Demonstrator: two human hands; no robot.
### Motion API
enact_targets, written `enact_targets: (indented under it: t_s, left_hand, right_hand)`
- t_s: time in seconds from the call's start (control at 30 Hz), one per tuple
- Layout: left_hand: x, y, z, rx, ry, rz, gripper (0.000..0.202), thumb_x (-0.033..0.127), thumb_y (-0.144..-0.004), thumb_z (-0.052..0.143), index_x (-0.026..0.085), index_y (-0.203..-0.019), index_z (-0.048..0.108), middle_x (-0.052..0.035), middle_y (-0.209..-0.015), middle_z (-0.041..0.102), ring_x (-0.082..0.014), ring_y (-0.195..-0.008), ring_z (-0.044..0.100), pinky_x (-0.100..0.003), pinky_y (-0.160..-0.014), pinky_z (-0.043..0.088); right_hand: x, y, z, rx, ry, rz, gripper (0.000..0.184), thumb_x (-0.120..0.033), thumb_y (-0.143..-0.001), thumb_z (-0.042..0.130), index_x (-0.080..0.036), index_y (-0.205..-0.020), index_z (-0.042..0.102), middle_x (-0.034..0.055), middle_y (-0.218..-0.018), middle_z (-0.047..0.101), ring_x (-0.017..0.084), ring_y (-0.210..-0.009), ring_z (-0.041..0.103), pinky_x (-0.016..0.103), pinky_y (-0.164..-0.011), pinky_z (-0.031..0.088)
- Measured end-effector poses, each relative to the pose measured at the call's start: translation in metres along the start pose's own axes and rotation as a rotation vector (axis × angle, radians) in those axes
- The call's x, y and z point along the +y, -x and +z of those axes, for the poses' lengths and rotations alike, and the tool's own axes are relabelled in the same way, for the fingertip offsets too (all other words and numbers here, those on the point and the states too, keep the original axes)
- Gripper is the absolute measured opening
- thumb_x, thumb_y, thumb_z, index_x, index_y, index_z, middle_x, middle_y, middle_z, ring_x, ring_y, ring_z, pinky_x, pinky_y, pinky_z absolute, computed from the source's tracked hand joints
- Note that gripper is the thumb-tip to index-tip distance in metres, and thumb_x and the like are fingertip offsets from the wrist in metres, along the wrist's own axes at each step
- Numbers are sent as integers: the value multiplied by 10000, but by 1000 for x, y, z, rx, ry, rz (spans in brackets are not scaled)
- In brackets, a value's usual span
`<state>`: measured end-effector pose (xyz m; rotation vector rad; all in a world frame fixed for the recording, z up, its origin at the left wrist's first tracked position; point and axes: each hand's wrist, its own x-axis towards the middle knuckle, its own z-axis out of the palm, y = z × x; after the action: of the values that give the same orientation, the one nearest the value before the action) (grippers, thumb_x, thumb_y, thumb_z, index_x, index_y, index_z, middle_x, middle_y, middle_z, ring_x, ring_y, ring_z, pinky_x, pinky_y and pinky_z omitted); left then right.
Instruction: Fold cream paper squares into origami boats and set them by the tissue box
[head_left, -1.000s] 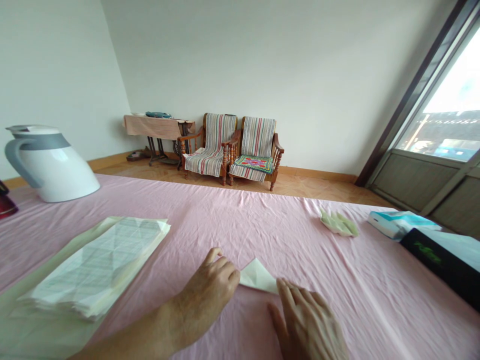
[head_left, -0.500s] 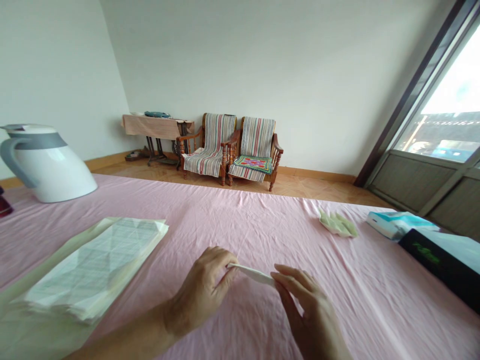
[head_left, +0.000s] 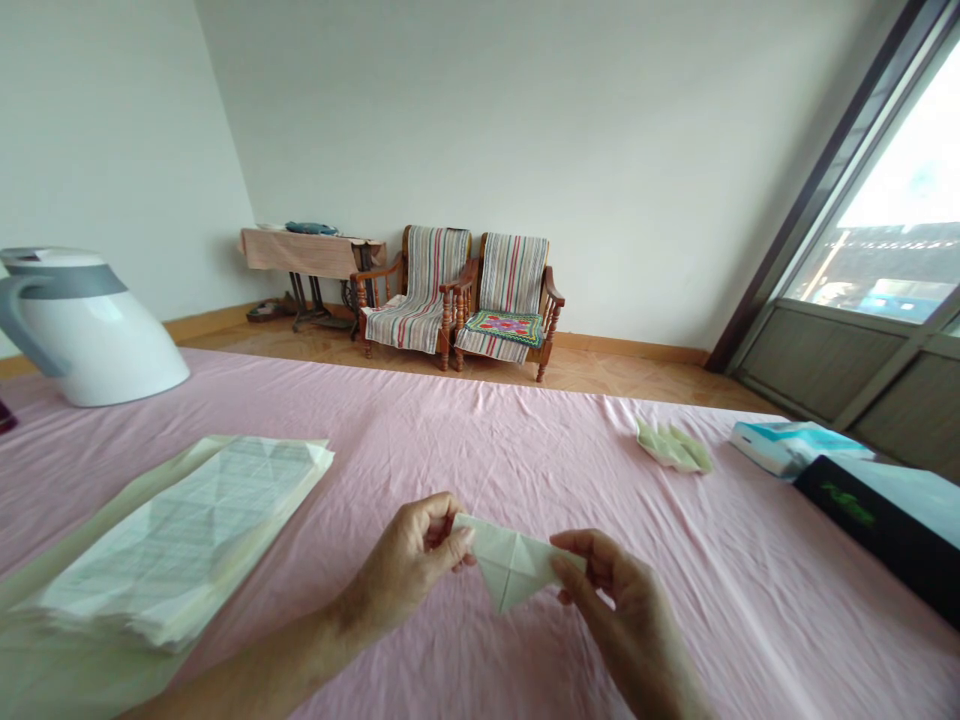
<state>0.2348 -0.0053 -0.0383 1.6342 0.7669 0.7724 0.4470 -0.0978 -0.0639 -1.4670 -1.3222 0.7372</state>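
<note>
Between my two hands is a small folded paper triangle (head_left: 512, 565), pale and creased down the middle, its point facing down toward me. My left hand (head_left: 420, 545) pinches its left corner between thumb and fingers. At the opposite corner my right hand (head_left: 611, 590) grips it the same way. The paper is held above the pink cloth (head_left: 420, 430). To the left lies a stack of creased paper sheets (head_left: 187, 530) on larger pale green sheets. A folded green paper piece (head_left: 675, 447) sits on the cloth at the right.
A white and grey jug (head_left: 112, 335) stands at the far left. On the right are a blue and white packet (head_left: 795, 447) and a black box (head_left: 862, 525). Beyond the cloth's far edge stand two wooden armchairs (head_left: 420, 290) and a cloth-covered sewing table (head_left: 300, 252).
The folded paper was seen nearly edge-on before; now its flat, creased face is turned up toward me. My hands have rotated with it, both still holding on.
</note>
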Motion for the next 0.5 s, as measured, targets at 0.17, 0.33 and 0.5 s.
enact_targets:
  t_s: [0.17,0.33,0.5]
  left_hand:
    - [4,5,1,92,-246,157,131,242,-867,541,167,-760,538,8,-703,553,-148,-699,568,-250,-671,438]
    - [5,10,5,88,-448,326,211,29,-768,512,189,-898,559,-7,-878,609,-158,-844,578,-261,-775,432]
    - [7,13,8,-51,-527,293,439,-54,-678,561,213,-1026,556,-13,-1043,607,-178,-1013,560,-281,-889,422]
  right_hand:
    - [-10,4,3,151,183,-143,157,-352,-878,536,-233,-807,611,-9,-696,629,169,-683,600,258,-651,458]
    - [-14,5,6,142,234,-253,128,-257,-903,451,-244,-787,505,18,-918,700,161,-826,666,247,-721,493]
    - [3,1,13,77,327,-339,127,-162,-883,398,-253,-803,439,34,-1040,690,158,-897,671,244,-716,508]
